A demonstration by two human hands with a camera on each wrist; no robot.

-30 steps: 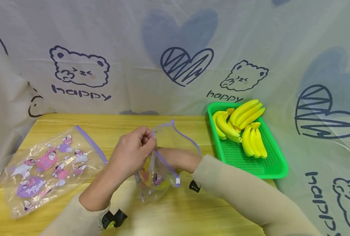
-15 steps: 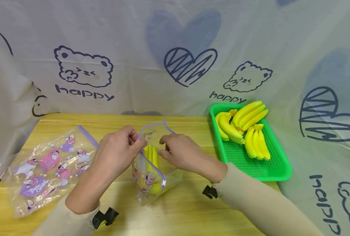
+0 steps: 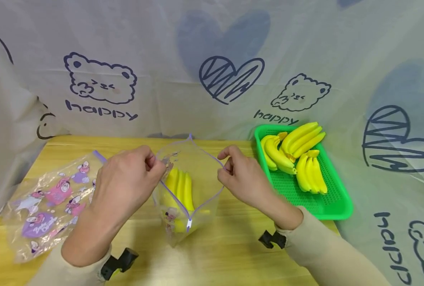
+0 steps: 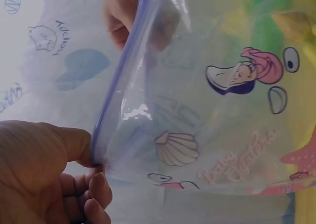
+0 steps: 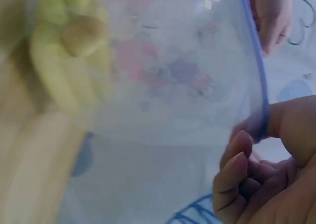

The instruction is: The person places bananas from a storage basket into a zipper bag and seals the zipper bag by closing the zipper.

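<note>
A clear zip bag (image 3: 205, 159) with a purple rim stands with its mouth spread wide in the middle of the table. Inside it lies a bunch of bananas (image 3: 180, 186). My left hand (image 3: 126, 186) pinches the rim on the left side between thumb and fingers, plain in the left wrist view. On the opposite side my right hand (image 3: 249, 182) pinches the rim, as the right wrist view shows at the bag's purple edge (image 5: 261, 85). A white slider (image 3: 189, 223) sits at the near corner of the rim.
A second clear zip bag (image 3: 62, 198) with pink and purple prints lies flat at the left. At the right a green basket (image 3: 340, 198) holds several bananas (image 3: 310, 172). A printed cloth (image 3: 162, 47) hangs behind the wooden table (image 3: 183, 266).
My right hand has come out of the bag and moved right to grip the rim. My left hand has shifted left. The bag's mouth has widened and the bananas inside show.
</note>
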